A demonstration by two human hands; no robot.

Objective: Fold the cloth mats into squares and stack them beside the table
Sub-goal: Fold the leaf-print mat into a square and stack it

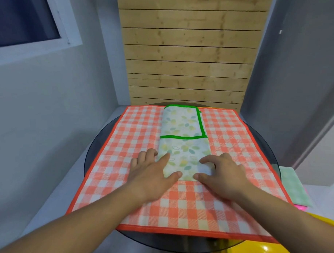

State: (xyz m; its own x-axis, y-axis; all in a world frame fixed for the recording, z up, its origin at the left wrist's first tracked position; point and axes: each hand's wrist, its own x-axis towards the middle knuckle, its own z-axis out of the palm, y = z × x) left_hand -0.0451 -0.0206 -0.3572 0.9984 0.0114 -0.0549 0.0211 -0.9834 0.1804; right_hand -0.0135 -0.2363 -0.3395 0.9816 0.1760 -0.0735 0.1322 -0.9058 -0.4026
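Note:
A white leaf-print mat with green trim [183,137] lies folded into a long strip on top of an orange checked mat [125,139], which is spread flat over the round glass table [95,146]. My left hand [152,174] rests at the strip's near left corner, fingers straight, thumb on the near edge. At the near right corner my right hand [222,173] lies flat, its fingers and thumb touching the cloth. Neither hand grips anything.
A stack of folded mats, pale green [295,188] over pink [302,208], sits low at the table's right. A yellow rounded object [265,244] is below it. A wooden slat panel [188,50] stands behind the table; grey walls close both sides.

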